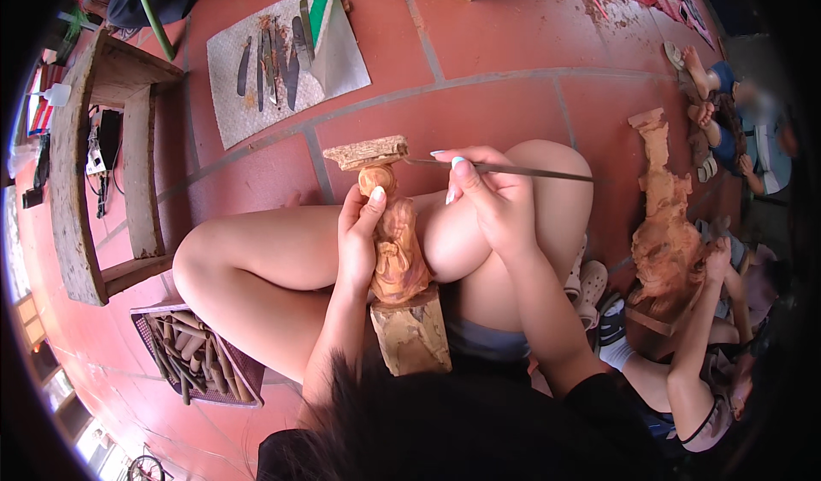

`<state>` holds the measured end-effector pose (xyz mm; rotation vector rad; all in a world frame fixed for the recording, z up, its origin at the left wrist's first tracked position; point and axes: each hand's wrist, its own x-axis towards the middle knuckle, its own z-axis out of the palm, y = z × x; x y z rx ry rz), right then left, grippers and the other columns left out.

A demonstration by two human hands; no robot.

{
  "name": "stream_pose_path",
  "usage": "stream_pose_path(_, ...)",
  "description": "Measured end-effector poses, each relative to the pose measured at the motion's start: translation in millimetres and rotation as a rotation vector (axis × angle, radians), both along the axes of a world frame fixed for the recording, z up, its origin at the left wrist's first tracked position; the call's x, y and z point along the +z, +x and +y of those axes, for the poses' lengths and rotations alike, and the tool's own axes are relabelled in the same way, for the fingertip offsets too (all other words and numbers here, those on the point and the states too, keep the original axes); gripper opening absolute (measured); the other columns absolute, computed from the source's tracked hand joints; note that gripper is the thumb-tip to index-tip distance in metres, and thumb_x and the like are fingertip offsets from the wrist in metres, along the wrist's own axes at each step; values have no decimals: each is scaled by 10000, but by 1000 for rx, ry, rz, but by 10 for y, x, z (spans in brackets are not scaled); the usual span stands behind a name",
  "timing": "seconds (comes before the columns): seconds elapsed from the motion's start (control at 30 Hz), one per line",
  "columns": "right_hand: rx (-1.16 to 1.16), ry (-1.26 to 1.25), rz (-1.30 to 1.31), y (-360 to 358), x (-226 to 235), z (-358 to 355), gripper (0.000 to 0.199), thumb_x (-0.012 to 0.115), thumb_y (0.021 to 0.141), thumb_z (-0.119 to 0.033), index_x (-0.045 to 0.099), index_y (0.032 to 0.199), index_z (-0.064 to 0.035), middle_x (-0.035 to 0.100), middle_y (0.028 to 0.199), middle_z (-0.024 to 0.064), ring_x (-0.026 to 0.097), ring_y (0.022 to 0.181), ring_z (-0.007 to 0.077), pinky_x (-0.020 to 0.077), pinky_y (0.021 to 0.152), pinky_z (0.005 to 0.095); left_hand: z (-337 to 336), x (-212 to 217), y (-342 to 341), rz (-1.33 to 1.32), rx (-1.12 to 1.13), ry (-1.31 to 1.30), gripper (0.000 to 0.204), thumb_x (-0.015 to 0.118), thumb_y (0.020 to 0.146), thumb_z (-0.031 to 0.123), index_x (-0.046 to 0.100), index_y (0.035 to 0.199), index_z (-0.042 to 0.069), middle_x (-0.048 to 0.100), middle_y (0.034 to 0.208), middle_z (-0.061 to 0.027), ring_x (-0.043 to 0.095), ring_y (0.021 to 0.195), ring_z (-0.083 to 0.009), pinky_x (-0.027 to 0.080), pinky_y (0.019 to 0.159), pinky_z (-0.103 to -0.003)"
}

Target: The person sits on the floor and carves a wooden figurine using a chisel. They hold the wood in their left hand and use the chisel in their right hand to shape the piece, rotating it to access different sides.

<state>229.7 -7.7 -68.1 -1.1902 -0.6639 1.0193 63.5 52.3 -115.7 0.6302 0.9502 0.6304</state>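
A carved wooden figure [398,254] stands upright between my bent legs, with a round head, a rough flat block on top and a squared, uncarved base. My left hand [357,237] is closed around its upper part, the thumb lying just below the head. In my right hand [498,197] is a long, thin, dark carving tool [556,173], gripped between thumb and fingers. Its narrow tip reaches left to the right end of the top block, close above the figure's head; whether it touches the wood I cannot tell.
Several blades and knives [282,62] lie on a white mat [235,126] on the tiled floor ahead. A wooden stool [77,173] lies at the left. Beside my left leg sits a basket [248,387] of tool handles. At right, another person's hand [718,259] touches a larger wood carving [663,216].
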Motion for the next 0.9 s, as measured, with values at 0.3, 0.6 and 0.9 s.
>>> stream_pose_path(0.3,-157,154,-99,-410,-309,-16,189,594,976,-112,639,1036,62,632,951,85,566,785,104,476,740,233,3,-73,-15,-70,12,43,347,503,1024,245,508,1287,17,599,1153,-63,564,1046,-127,457,927,-283)
stream_pose_path(0.6,5,42,-76,-361,-363,-25,144,572,982,-73,605,1042,53,633,907,74,616,834,122,506,770,247,-48,-115,-105,-105,-19,69,393,438,1049,293,485,1319,11,582,1202,-75,549,1092,-134,442,958,-292)
stream_pose_path(0.9,-55,207,-286,-479,-454,-11,137,542,993,-68,586,1060,43,686,1002,140,593,732,87,504,688,225,-25,-107,-77,-175,-24,69,388,452,1043,293,485,1310,13,593,1190,-81,560,1091,-134,452,954,-292)
